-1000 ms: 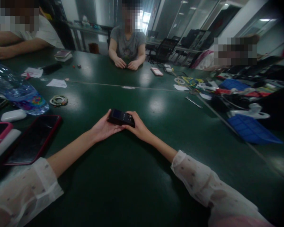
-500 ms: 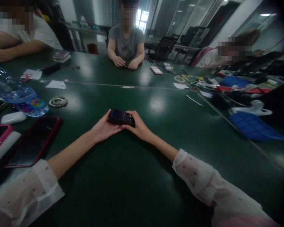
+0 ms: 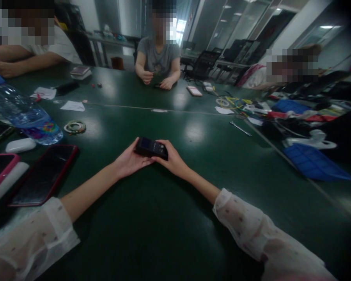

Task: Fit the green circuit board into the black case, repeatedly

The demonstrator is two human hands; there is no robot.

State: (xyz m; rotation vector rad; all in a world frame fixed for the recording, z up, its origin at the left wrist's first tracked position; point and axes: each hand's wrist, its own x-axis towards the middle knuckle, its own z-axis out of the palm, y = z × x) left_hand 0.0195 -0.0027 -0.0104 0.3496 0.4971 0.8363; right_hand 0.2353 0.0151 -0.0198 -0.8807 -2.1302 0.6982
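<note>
As the head view looks down over the table (image 3: pixel 169 226), both of my hands are closed on one black device (image 3: pixel 151 147), which sits between them near the middle of the picture. My left hand (image 3: pixel 128 160) cups its left end, palm turned up, with some fingers reaching under the near edge. My right hand (image 3: pixel 175 160) clasps the other end, thumb along the near side and fingers over the far side. The device's dark screen lies toward my left and its small buttons toward my right; whether its underside touches the table, I cannot tell.

Beyond my left forearm lies a red-edged phone (image 3: pixel 45 175), with a pink-edged phone (image 3: pixel 0 171) just beside it, cut off by the picture's edge. A white case (image 3: pixel 20 145) rests near a tilted bottle (image 3: pixel 32 119), and a bracelet (image 3: pixel 82 127) lies to the right of that bottle. Over on my right are a wrench (image 3: pixel 240 128), a blue tray (image 3: pixel 312 162) and a tangle of cables (image 3: pixel 236 103). Across the table sits a person in a grey shirt (image 3: pixel 159 58), both hands near the table's far edge.
</note>
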